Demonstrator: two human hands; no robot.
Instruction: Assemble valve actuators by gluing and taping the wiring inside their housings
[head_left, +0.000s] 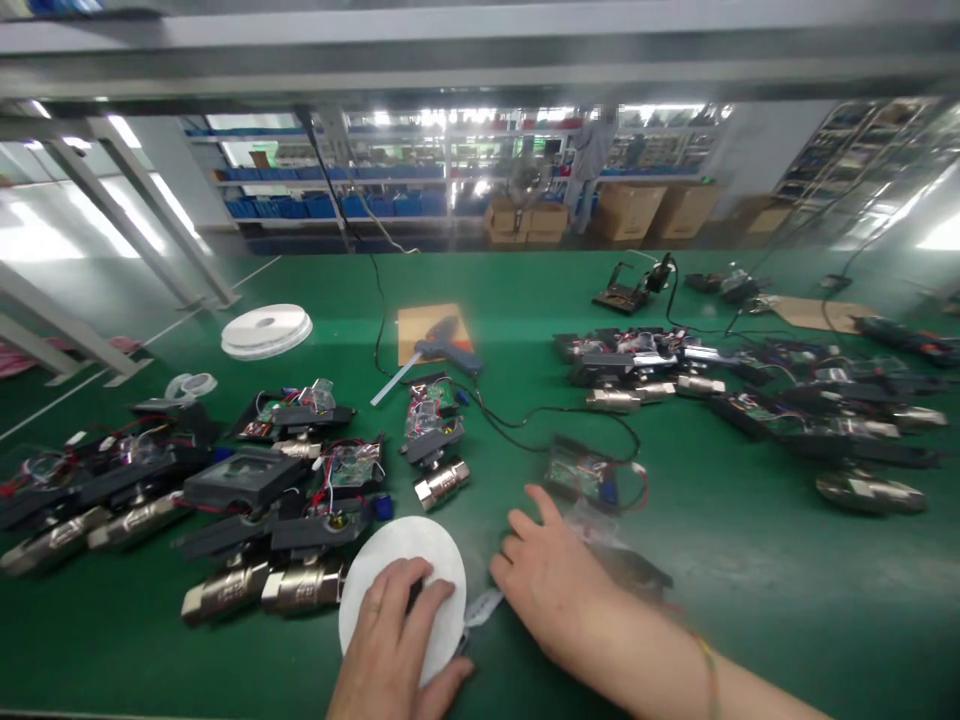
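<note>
My left hand lies on a white tape roll flat on the green bench, fingers over its middle and thumb at its right rim, gripping it. A short strip of tape leads from the roll toward my right hand. That hand's fingers curl down at the strip's end; the fingertips are hidden. Just beyond my right hand lies a black housing with a green circuit board and red wires. A brass valve unit with a board on top stands behind the roll.
Several valve assemblies with black housings are heaped at the left, more at the right. A glue gun rests on cardboard mid-bench, its cable trailing. Another white tape roll lies far left. Cardboard boxes and shelves stand behind.
</note>
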